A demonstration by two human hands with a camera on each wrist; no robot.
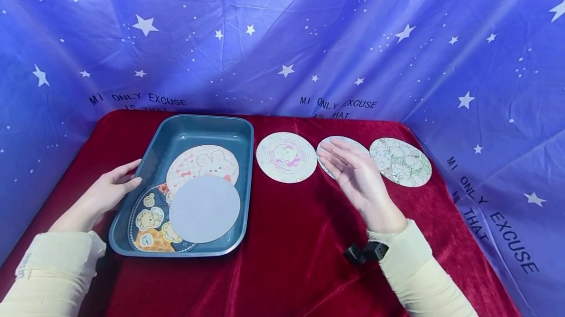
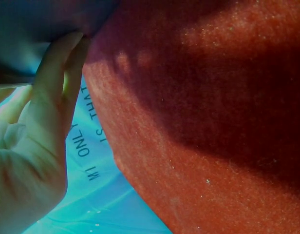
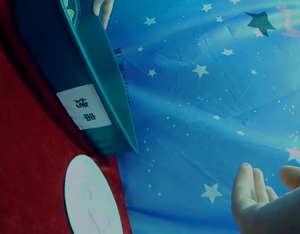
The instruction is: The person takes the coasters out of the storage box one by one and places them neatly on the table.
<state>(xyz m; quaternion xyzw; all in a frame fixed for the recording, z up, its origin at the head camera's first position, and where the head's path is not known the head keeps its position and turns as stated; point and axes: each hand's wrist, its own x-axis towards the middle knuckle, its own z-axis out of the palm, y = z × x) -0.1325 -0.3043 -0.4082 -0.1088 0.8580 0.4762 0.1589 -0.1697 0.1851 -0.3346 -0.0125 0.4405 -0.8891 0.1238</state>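
Note:
A deep blue-green tray (image 1: pixel 207 124) stands on the left of the table. My left hand (image 1: pixel 108 187) holds its left rim, thumb at the edge and fingers against the outer wall, as the left wrist view also shows. Inside lie a pink rabbit disc (image 1: pixel 194 162), a dark disc with bears (image 1: pixel 147 216) and a plain grey disc (image 1: pixel 205 209) overlapping both. My right hand (image 1: pixel 359 179), palm turned inward and holding nothing, hovers in front of a bluish patterned disc (image 1: pixel 331 141), partly hiding it. Left of that disc is a pink-printed white disc (image 1: pixel 287 157); to its right, a green floral disc (image 1: pixel 400 162).
Dark red velvet cloth (image 1: pixel 300 258) covers the table. A blue curtain with stars (image 1: pixel 265 52) hangs behind and along the sides. The tray's right outer wall bears a white label (image 3: pixel 85 106) with dark characters. A black strap device (image 1: pixel 368 252) sits on my right wrist.

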